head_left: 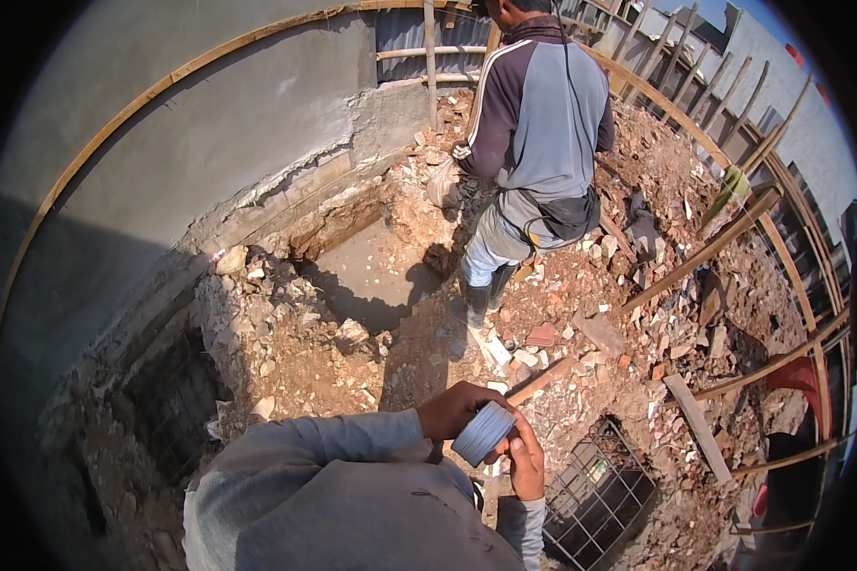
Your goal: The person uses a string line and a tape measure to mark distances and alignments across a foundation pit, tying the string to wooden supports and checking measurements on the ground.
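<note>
Both of my hands are together in front of my chest, closed around a blue-grey roll (484,434). Fine lines run across its surface like wound string, though I cannot tell the material for sure. My left hand (450,410) grips its upper left side, with the fingers partly hidden behind it. On the lower right, my right hand (526,462) holds it with thumb and fingers. Just beyond my hands a wooden strip (541,381) lies on the rubble.
A co-worker (552,124) in dark boots stands ahead, back turned, beside a pit with grey watery mud (376,266). A steel bar grid (600,500) lies over a hole at my right; another grid (179,404) sits in a left hole. Grey wall (229,124) left; wooden poles (705,252) right.
</note>
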### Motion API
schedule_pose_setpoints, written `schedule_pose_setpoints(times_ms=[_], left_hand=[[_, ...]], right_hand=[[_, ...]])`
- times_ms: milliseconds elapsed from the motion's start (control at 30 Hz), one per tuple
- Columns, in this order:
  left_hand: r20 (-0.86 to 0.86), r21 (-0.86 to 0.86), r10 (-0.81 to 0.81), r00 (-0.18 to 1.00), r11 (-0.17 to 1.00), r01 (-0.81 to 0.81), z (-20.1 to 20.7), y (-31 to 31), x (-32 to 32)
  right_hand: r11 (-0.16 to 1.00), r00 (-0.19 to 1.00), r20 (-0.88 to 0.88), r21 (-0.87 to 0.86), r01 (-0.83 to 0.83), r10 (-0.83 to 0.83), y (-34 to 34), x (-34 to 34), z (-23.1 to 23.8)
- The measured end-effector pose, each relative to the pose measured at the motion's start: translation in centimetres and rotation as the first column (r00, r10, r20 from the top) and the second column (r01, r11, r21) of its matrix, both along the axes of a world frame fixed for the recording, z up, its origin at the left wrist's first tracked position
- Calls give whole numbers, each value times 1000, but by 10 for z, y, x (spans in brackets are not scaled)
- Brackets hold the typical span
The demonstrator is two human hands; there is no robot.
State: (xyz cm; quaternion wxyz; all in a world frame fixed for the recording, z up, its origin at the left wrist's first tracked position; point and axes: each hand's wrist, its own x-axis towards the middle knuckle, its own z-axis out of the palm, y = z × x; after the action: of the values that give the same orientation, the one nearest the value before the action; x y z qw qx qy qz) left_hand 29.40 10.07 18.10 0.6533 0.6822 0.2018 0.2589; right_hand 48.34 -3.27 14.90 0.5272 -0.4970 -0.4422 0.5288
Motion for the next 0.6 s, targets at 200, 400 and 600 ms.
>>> schedule_pose_setpoints(times_ms=[200, 400, 600], left_hand=[[32, 4, -14, 999, 1000, 14, -10, 1, -3], [-91, -115, -24, 996, 993, 13, -13, -3, -1], [122, -300, 276, 953, 926, -230, -37, 19, -29]], right_hand=[[998, 992, 112, -30, -49, 52, -17, 3, 21], [903, 878, 213, 102, 417, -429, -23, 18, 25], [643, 642, 60, 143, 753, -765, -23, 75, 12]])
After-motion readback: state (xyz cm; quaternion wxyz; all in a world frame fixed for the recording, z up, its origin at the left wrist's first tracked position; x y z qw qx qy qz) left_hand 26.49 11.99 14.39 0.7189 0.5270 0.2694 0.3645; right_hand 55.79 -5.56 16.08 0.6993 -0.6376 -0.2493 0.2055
